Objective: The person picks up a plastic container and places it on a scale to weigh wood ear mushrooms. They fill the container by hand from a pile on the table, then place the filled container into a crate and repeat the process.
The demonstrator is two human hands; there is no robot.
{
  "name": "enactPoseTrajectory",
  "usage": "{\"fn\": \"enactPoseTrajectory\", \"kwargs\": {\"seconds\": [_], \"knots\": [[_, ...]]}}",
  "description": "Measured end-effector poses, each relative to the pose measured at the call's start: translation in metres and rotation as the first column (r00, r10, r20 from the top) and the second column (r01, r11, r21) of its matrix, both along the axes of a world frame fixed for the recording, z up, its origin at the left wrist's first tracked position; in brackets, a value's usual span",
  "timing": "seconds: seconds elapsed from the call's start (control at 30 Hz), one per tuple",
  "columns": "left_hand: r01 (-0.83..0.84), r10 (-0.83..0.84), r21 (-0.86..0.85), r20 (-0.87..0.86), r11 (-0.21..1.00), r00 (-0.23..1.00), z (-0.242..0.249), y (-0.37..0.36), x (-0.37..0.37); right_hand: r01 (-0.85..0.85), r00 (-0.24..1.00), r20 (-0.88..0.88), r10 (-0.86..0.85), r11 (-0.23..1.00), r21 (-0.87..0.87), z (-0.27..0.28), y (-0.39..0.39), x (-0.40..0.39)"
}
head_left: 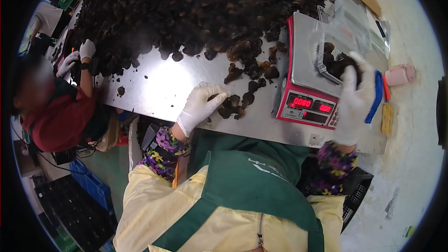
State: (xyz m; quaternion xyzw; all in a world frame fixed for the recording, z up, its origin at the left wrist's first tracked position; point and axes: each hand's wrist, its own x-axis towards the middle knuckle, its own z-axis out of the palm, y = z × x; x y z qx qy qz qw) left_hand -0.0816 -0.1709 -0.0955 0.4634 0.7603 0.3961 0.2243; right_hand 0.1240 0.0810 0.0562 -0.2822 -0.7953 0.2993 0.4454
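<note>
My left hand (203, 105), in a white glove, is at the front of the metal table with its fingers closed on a dark brown wood ear mushroom (213, 97). A few loose wood ear mushrooms (234, 106) lie just beside its fingertips. My right hand (355, 95), gloved too and slightly blurred, curls around dark wood ear mushrooms (342, 66) at a clear plastic tray (320, 60). That tray sits on a red digital scale (304, 81) with lit red figures. More mushrooms show inside the tray; my right palm hides part of it.
A big heap of wood ear mushrooms (186, 9) covers the back of the table (161, 81). Clear plastic containers (350, 14) stand behind the scale. A pink cup (400, 74) and blue strip (374, 97) are at right. At left, a co-worker's gloved hands (87, 49) are by the heap.
</note>
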Motion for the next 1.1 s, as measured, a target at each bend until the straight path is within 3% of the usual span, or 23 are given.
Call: {"fn": "enactPoseTrajectory", "kwargs": {"seconds": [0.07, 0.13, 0.2, 0.27, 0.3, 0.33, 0.37, 0.4, 0.43, 0.5, 0.53, 0.6, 0.63, 0.67, 0.7, 0.73, 0.8, 0.83, 0.93, 0.97, 1.0, 1.03, 1.1], "knots": [[-0.074, 0.075, 0.017, -0.045, 0.997, 0.996, 0.008, 0.008, 0.002, 0.101, 0.98, 0.143, -0.14, 0.963, 0.251, 0.004, 0.043, 0.013], [-0.228, 0.232, 0.048, -0.125, 0.973, 0.965, 0.015, 0.019, 0.004, 0.042, 0.979, 0.184, -0.092, 0.964, 0.262, -0.008, 0.076, 0.025], [-0.251, 0.256, 0.106, -0.044, 0.962, 0.966, 0.009, 0.039, -0.003, -0.077, 0.894, 0.436, -0.1, 0.925, 0.371, -0.015, 0.085, 0.028], [-0.139, 0.215, 0.202, -0.426, 0.969, 0.879, 0.013, 0.057, -0.007, -0.061, 0.921, 0.371, -0.117, 0.898, 0.435, -0.018, 0.068, 0.026], [0.011, 0.057, 0.141, -0.471, 0.99, 0.88, -0.004, 0.059, -0.017, -0.033, 0.947, 0.295, -0.123, 0.88, 0.473, -0.017, 0.056, 0.026], [0.014, 0.055, 0.14, -0.474, 0.99, 0.879, -0.005, 0.059, -0.015, 0.002, 0.967, 0.217, -0.13, 0.862, 0.508, -0.016, 0.044, 0.027], [-0.052, 0.08, 0.132, -0.215, 0.99, 0.973, -0.004, 0.061, -0.012, 0.009, 0.98, 0.169, -0.107, 0.867, 0.498, -0.019, 0.032, 0.029], [-0.106, 0.101, 0.1, 0.059, 0.989, 0.993, -0.005, 0.064, -0.011, -0.01, 0.988, 0.142, -0.065, 0.881, 0.474, -0.02, 0.015, 0.032], [-0.218, 0.137, 0.244, 0.309, 0.945, 0.941, -0.012, 0.072, -0.013, -0.053, 0.993, 0.119, -0.002, 0.888, 0.457, -0.027, 0.003, 0.034], [-0.362, 0.146, 0.136, 0.745, 0.922, 0.651, 0.03, 0.076, -0.013, -0.142, 0.988, 0.108, 0.106, 0.893, 0.428, -0.051, -0.021, 0.038], [-0.432, 0.131, 0.083, 0.887, 0.898, 0.443, 0.04, 0.078, -0.015, -0.187, 0.981, 0.118, 0.151, 0.89, 0.416, -0.064, -0.033, 0.04], [-0.433, 0.147, 0.101, 0.851, 0.896, 0.503, 0.023, 0.087, -0.026, -0.303, 0.952, 0.16, 0.262, 0.889, 0.342, -0.089, -0.058, 0.044], [-0.352, 0.226, 0.124, 0.565, 0.928, 0.793, 0.005, 0.094, -0.032, -0.342, 0.936, 0.192, 0.295, 0.888, 0.308, -0.101, -0.07, 0.046], [-0.268, 0.246, 0.109, 0.182, 0.957, 0.952, 0.006, 0.101, -0.03, -0.379, 0.919, 0.222, 0.326, 0.884, 0.272, -0.11, -0.08, 0.047], [-0.158, 0.18, 0.327, -0.038, 0.932, 0.983, 0.005, 0.106, -0.022, -0.409, 0.905, 0.232, 0.357, 0.879, 0.244, -0.118, -0.087, 0.046], [-0.14, 0.175, 0.174, -0.21, 0.975, 0.962, 0.021, 0.11, -0.013, -0.439, 0.89, 0.242, 0.388, 0.872, 0.215, -0.125, -0.093, 0.045], [-0.07, 0.075, 0.029, -0.458, 0.997, 0.886, 0.002, 0.113, -0.02, -0.458, 0.88, 0.238, 0.412, 0.868, 0.19, -0.139, -0.099, 0.042], [-0.067, 0.073, 0.03, -0.459, 0.997, 0.885, 0.003, 0.112, -0.022, -0.47, 0.874, 0.23, 0.427, 0.865, 0.179, -0.144, -0.102, 0.041], [-0.135, 0.127, -0.002, -0.32, 0.991, 0.939, 0.012, 0.106, -0.025, -0.483, 0.869, 0.213, 0.446, 0.858, 0.173, -0.154, -0.103, 0.038], [-0.233, 0.227, 0.056, 0.093, 0.971, 0.969, 0.019, 0.1, -0.024, -0.486, 0.867, 0.216, 0.449, 0.857, 0.173, -0.157, -0.102, 0.038], [-0.346, 0.271, 0.065, 0.494, 0.936, 0.826, 0.022, 0.092, -0.025, -0.492, 0.864, 0.219, 0.454, 0.854, 0.171, -0.159, -0.101, 0.038], [-0.338, 0.124, 0.13, 0.762, 0.932, 0.635, 0.025, 0.082, -0.032, -0.493, 0.863, 0.216, 0.456, 0.854, 0.167, -0.162, -0.1, 0.038], [-0.427, 0.022, 0.164, 0.917, 0.889, 0.398, 0.027, 0.071, -0.033, -0.486, 0.866, 0.218, 0.45, 0.86, 0.156, -0.166, -0.1, 0.037]]}}
